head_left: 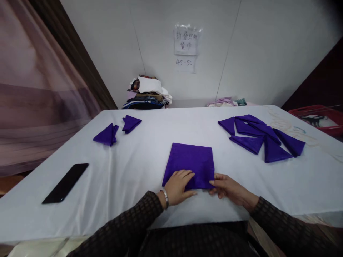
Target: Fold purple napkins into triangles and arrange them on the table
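Observation:
A purple cloth napkin (191,159), folded to a square, lies flat before me on the white-covered table. My left hand (179,186) rests on its lower left part, palm down, fingers stretched over the cloth and thumb apart; a silver bracelet circles that wrist. At the lower right corner, my right hand (227,188) pinches the napkin's edge between thumb and fingers. Two purple napkins folded into pointed shapes, one on the left (105,135) and one farther back (131,124), sit at the table's left side. Several triangular folded napkins (249,129) lie in a cluster on the right.
A black phone (65,183) lies on the white tablecloth (128,171) at the left. Behind the table rise a stack of clothes (148,93) and a lower cloth pile (223,102). Pale cords (288,128) and a red basket (318,116) are at the right.

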Demonstrator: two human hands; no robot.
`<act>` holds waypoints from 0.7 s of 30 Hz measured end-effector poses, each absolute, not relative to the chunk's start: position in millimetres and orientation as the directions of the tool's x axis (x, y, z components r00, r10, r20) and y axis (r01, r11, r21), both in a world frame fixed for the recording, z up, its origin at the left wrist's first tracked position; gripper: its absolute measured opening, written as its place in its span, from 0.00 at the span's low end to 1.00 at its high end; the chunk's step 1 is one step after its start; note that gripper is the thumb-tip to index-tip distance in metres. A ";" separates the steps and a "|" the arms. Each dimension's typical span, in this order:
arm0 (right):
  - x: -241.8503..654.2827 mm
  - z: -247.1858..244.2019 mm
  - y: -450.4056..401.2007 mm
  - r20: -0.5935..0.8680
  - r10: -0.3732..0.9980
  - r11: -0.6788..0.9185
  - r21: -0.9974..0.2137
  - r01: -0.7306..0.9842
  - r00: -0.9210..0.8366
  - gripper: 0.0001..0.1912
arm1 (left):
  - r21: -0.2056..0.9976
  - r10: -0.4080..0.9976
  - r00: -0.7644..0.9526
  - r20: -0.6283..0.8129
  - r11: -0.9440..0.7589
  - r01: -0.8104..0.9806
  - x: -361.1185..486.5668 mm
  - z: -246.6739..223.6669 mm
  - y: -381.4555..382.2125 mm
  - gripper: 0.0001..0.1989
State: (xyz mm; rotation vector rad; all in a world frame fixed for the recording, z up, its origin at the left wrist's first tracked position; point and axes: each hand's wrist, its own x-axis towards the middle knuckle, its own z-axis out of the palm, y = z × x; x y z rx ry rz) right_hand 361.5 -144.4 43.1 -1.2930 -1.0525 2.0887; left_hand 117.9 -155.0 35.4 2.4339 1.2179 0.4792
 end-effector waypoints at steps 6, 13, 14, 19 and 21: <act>332.4 65.1 -128.0 -0.436 0.757 -0.520 -0.853 -0.046 -0.486 0.14 | 0.468 0.917 0.381 0.116 -0.389 0.794 131.1 24.9 -160.7 0.26; 319.1 75.8 -99.5 -0.083 0.903 -0.042 -0.994 0.106 -0.421 0.13 | 0.731 0.992 0.130 -0.007 -0.083 0.677 128.3 26.9 -134.5 0.13; 323.0 74.0 -94.1 0.037 0.915 0.119 -0.976 0.183 -0.401 0.13 | 0.762 0.992 0.126 -0.029 -0.059 0.644 126.2 27.1 -132.0 0.14; 338.1 60.0 -58.3 0.248 0.781 0.551 -0.704 0.447 -0.573 0.31 | 0.813 0.979 0.193 -0.059 -0.065 0.579 119.4 28.1 -124.4 0.13; 335.7 55.6 -41.7 0.154 0.769 0.522 -0.712 0.470 -0.621 0.37 | 0.826 0.971 0.237 -0.039 -0.102 0.555 118.8 28.6 -123.2 0.14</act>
